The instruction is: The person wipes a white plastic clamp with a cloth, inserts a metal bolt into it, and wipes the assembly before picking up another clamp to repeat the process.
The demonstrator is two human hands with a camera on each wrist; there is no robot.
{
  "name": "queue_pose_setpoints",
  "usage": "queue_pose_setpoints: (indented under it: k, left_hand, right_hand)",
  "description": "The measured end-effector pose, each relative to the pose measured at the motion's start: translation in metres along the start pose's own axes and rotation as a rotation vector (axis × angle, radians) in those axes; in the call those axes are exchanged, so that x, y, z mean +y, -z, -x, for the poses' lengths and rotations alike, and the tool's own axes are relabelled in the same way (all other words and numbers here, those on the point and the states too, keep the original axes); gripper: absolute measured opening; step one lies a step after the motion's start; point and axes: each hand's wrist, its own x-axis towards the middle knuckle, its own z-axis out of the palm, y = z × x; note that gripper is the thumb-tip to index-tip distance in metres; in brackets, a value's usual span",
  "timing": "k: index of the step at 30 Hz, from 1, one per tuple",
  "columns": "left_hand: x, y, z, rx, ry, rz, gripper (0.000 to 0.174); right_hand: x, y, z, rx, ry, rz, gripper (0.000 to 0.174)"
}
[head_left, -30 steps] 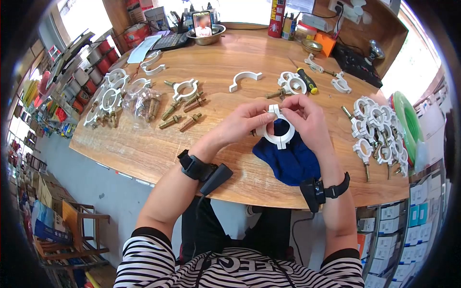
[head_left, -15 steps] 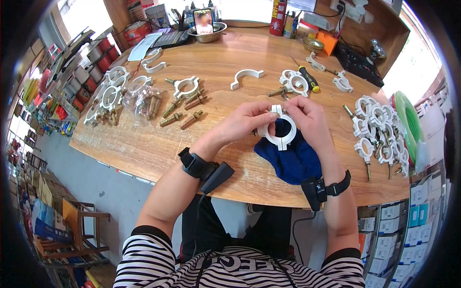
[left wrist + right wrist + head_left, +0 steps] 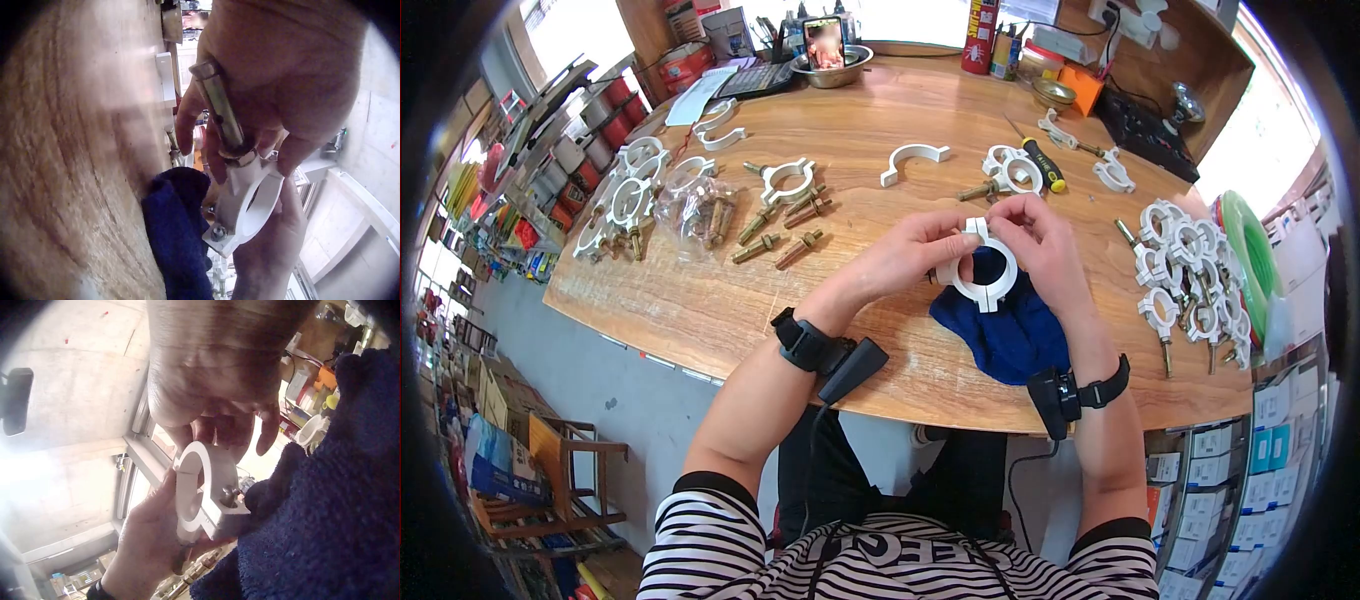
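A white ring clamp is held upright above a dark blue cloth. My left hand grips its left side, thumb near the top joint. In the left wrist view a brass-coloured bolt sticks out from the clamp beneath the palm. The fingers of my right hand pinch at the clamp's upper tabs; what lies between the fingertips is hidden. A small screw sits in the lower tab in the right wrist view.
Bolts and a clamp lie left of the hands, beside a plastic bag. Beyond are a half clamp and a screwdriver. Piled clamps and a green coil are at the right.
My right fingers have shifted slightly at the top of the clamp. The left hand keeps its grip, and the clamp has hardly moved.
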Motion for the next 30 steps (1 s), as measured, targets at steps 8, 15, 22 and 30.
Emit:
queue_pose_setpoints:
  k: [8, 15, 22, 30]
  left_hand:
    - [-0.01, 0.003, -0.004, -0.036, 0.014, 0.0, 0.027]
    - [-0.004, 0.002, -0.002, -0.016, -0.001, 0.027, 0.026]
    - [-0.006, 0.002, -0.002, -0.033, 0.027, -0.011, 0.027]
    - [-0.007, 0.003, -0.003, -0.007, 0.018, 0.005, 0.03]
  right_hand:
    - [0.003, 0.001, 0.0, -0.01, -0.032, 0.006, 0.014]
    - [0.001, 0.001, 0.0, -0.019, 0.015, -0.069, 0.014]
    - [0.007, -0.003, -0.001, -0.006, 0.016, -0.018, 0.016]
    - [0.009, 0.0, -0.002, -0.057, -0.016, -0.054, 0.015]
